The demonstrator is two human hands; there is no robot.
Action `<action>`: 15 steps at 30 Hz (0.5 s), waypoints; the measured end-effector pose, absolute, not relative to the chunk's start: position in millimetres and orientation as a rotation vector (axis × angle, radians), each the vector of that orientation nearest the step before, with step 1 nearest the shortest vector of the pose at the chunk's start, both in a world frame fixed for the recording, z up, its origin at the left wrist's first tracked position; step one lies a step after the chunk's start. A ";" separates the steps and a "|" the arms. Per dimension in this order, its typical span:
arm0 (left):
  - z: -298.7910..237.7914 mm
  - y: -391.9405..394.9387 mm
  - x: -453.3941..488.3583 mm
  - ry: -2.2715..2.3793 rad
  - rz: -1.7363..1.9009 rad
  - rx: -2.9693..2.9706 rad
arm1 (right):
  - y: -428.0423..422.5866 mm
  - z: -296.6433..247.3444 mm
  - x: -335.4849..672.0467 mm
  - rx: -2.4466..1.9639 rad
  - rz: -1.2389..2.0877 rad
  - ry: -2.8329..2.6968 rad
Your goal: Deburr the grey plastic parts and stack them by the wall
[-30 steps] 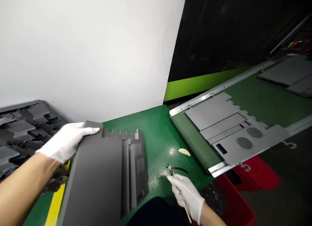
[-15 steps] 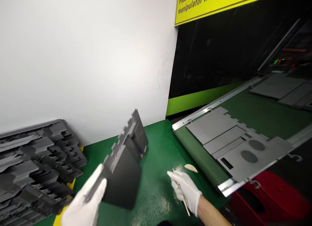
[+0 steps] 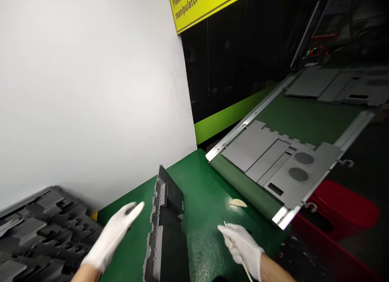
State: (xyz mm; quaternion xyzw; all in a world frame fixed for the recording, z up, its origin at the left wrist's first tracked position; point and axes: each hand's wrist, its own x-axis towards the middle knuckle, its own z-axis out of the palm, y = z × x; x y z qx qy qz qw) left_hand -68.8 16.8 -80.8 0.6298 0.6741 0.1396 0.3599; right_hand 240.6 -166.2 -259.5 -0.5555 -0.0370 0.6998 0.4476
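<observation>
A dark grey moulded panel (image 3: pixel 172 233) stands on its long edge on the green table (image 3: pixel 206 184), its notched rim turned to the left. My white-gloved left hand (image 3: pixel 117 229) is open just left of the panel, a gap between the fingertips and its rim. My right hand (image 3: pixel 241 243), gloved too, is closed round a slim knife-like tool (image 3: pixel 246 272) with a thin pale handle. The tool's narrow dark tip points up and away over the table. Beyond that hand lies a small cream half-moon-shaped piece (image 3: pixel 238 203).
Stacked dark grey panels (image 3: pixel 45 233) fill the lower left. At right, a green conveyor belt (image 3: pixel 243 184) carries a flat panel (image 3: pixel 273 160) with two round grilles, and another panel (image 3: pixel 337 85) farther back. A red bin (image 3: pixel 346 209) sits below it. A white wall (image 3: pixel 91 91) stands behind.
My left hand has let go of the panel, which was held tilted and now stands on the table. The right hand still grips the tool. The view has turned rightward.
</observation>
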 end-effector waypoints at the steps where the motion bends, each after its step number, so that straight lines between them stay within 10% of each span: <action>1: -82.7 32.7 -48.5 1.627 0.280 1.567 | -168.6 -262.3 242.7 -1.351 1.757 -0.071; 15: -32.0 13.8 -4.0 1.520 0.788 1.342 | -185.5 -272.4 269.8 -1.382 1.665 -0.025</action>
